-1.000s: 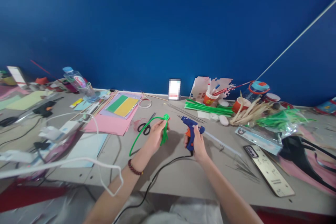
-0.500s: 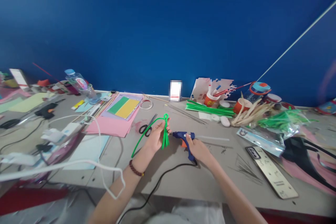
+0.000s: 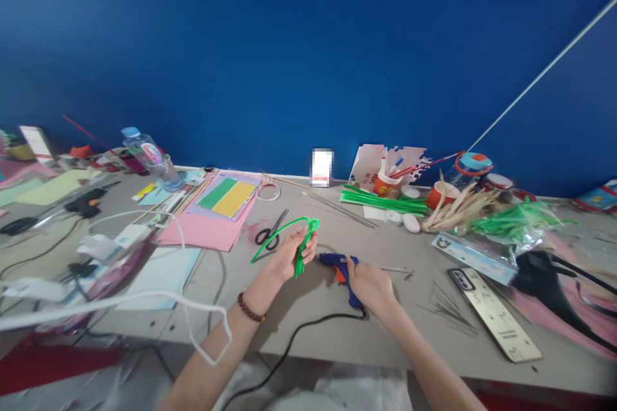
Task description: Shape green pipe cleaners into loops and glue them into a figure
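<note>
My left hand [image 3: 288,255] is closed around a bundle of green pipe cleaners [image 3: 301,262], with a small loop at its top and one long strand arching off to the left. In my right hand [image 3: 371,284] is a blue glue gun [image 3: 339,261] with an orange trigger. Its nozzle points left, close to the lower part of the bundle; whether the tip touches is hard to tell. A black cord runs from the handle down toward the table's front edge. Black-handled scissors [image 3: 268,237] lie just left of my left hand.
Pink paper [image 3: 202,234] and light blue paper [image 3: 161,282] lie on the left, near a white cable [image 3: 144,298]. At the back right are green pipe cleaners [image 3: 380,200] and a red cup [image 3: 385,185]. A phone [image 3: 496,314] rests at right.
The green bundle has tilted, its loop moving right and down, and the long strand has lifted. The glue gun has shifted slightly down and right, its rear turned downward.
</note>
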`<state>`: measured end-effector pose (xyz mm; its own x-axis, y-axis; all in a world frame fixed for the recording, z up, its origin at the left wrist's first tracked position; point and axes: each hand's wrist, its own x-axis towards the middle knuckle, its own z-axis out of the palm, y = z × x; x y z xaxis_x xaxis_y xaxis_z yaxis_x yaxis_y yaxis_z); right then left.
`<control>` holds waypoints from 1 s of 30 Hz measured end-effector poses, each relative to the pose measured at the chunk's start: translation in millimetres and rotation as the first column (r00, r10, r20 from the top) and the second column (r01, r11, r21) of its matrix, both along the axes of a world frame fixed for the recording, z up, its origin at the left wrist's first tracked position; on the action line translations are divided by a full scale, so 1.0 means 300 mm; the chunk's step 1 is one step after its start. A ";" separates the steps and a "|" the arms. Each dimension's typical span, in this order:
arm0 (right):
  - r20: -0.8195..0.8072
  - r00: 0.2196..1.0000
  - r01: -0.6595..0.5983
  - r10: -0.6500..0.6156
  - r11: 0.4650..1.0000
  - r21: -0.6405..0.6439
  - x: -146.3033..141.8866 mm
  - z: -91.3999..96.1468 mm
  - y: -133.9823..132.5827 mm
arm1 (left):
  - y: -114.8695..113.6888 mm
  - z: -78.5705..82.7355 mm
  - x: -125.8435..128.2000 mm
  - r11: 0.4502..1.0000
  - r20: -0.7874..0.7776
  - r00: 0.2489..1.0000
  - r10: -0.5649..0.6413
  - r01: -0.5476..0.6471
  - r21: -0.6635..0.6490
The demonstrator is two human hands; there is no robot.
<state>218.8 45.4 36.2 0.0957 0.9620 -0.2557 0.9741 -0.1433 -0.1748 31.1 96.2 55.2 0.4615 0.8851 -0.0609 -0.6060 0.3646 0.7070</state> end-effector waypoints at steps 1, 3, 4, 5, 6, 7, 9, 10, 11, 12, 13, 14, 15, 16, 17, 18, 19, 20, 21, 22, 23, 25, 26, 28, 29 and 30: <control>0.000 1.000 0.009 -0.009 1.000 0.015 0.001 0.000 0.000 | 0.002 0.001 0.000 1.000 -0.008 1.000 0.012 -0.012 0.001; -0.033 0.999 0.042 -0.041 0.998 0.046 0.009 0.002 -0.004 | 0.006 0.003 0.000 0.999 -0.017 0.999 0.038 -0.038 -0.002; -0.082 0.995 0.058 -0.052 0.996 0.062 0.017 0.004 -0.009 | 0.007 0.004 -0.001 0.999 -0.019 0.999 0.048 -0.048 -0.004; -0.159 0.986 0.071 -0.059 0.995 0.069 0.026 0.004 -0.017 | 0.009 0.005 -0.002 0.998 -0.019 0.998 0.057 -0.057 -0.005; -0.264 0.963 0.079 -0.059 0.995 0.065 0.036 0.003 -0.030 | 0.009 0.006 -0.003 0.998 -0.021 0.998 0.061 -0.061 -0.004; -0.388 0.920 0.082 -0.059 0.996 0.043 0.046 0.000 -0.046 | 0.009 0.007 -0.003 0.998 -0.022 0.998 0.066 -0.066 0.000; -0.638 0.762 0.072 -0.111 0.994 -0.087 0.064 -0.015 -0.087 | 0.008 0.010 -0.002 0.997 -0.027 0.997 0.074 -0.073 0.011; -0.722 0.673 0.081 -0.163 0.986 -0.146 0.070 -0.026 -0.109 | 0.007 0.012 -0.001 0.997 -0.031 0.997 0.077 -0.076 0.015; -0.788 0.584 0.100 -0.198 0.980 -0.172 0.075 -0.038 -0.132 | 0.006 0.013 0.000 0.997 -0.036 0.996 0.080 -0.080 0.016; -0.842 0.502 0.108 -0.200 0.980 -0.168 0.077 -0.050 -0.152 | 0.005 0.015 0.001 0.996 -0.041 0.996 0.084 -0.084 0.015; -0.870 0.451 0.138 -0.199 0.979 -0.153 0.078 -0.061 -0.170 | 0.005 0.016 0.002 0.996 -0.046 0.995 0.087 -0.087 0.011; -0.880 0.430 0.166 -0.203 0.975 -0.144 0.077 -0.071 -0.186 | 0.005 0.016 0.003 0.996 -0.051 0.995 0.088 -0.087 0.008; -0.882 0.419 0.176 -0.215 0.972 -0.154 0.074 -0.079 -0.198 | 0.006 0.016 0.004 0.996 -0.054 0.994 0.090 -0.090 0.008; -0.877 0.417 0.174 -0.237 0.968 -0.179 0.071 -0.085 -0.208 | 0.007 0.014 0.005 0.996 -0.055 0.994 0.089 -0.089 0.006; -0.866 0.427 0.158 -0.258 0.965 -0.210 0.066 -0.088 -0.215 | 0.008 0.012 0.005 0.996 -0.057 0.995 0.087 -0.087 0.003; -0.851 0.449 0.135 -0.274 0.962 -0.238 0.059 -0.089 -0.221 | 0.010 0.010 0.005 0.996 -0.059 0.995 0.085 -0.085 -0.002; -0.828 0.488 0.116 -0.276 0.961 -0.252 0.053 -0.087 -0.225 | 0.011 0.007 0.005 0.996 -0.059 0.995 0.084 -0.084 -0.008; -0.797 0.547 0.104 -0.258 0.965 -0.241 0.046 -0.083 -0.228 | 0.012 0.004 0.005 0.997 -0.060 0.995 0.080 -0.081 -0.015; -0.752 0.623 0.098 -0.217 0.975 -0.201 0.039 -0.074 -0.230 | 0.012 0.002 0.006 0.997 -0.059 0.996 0.073 -0.074 -0.019; -0.687 0.707 0.099 -0.167 0.986 -0.138 0.034 -0.062 -0.230 | 0.012 0.001 0.006 0.998 -0.056 0.996 0.065 -0.066 -0.021; -0.605 0.789 0.090 -0.105 0.994 -0.055 0.031 -0.047 -0.228 | 0.011 0.000 0.006 0.998 -0.056 0.997 0.054 -0.056 -0.020; -0.414 0.910 0.052 -0.014 0.996 0.079 0.031 -0.007 -0.215 | 0.007 0.001 0.007 1.000 -0.068 0.997 0.023 -0.024 -0.018; -0.349 0.937 0.034 0.008 0.993 0.114 0.035 0.016 -0.202 | 0.005 0.001 0.007 1.000 -0.080 0.997 0.001 -0.002 -0.016; -0.333 0.941 0.001 0.064 0.982 0.191 0.045 0.061 -0.163 | -0.001 0.001 0.007 0.998 -0.107 0.993 -0.055 0.055 -0.006; -0.341 0.934 -0.011 0.109 0.961 0.277 0.049 0.082 -0.138 | -0.005 0.001 0.007 0.996 -0.120 0.989 -0.089 0.089 -0.001; -0.356 0.918 -0.038 0.178 0.930 0.367 0.051 0.099 -0.108 | -0.008 0.001 0.007 0.992 -0.130 0.983 -0.126 0.127 -0.001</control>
<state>234.1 13.0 65.9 -0.0502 0.9938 0.0990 0.8301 0.0966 -0.5491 33.1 93.7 55.3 0.5581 0.8208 -0.1216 -0.4583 0.4270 0.7795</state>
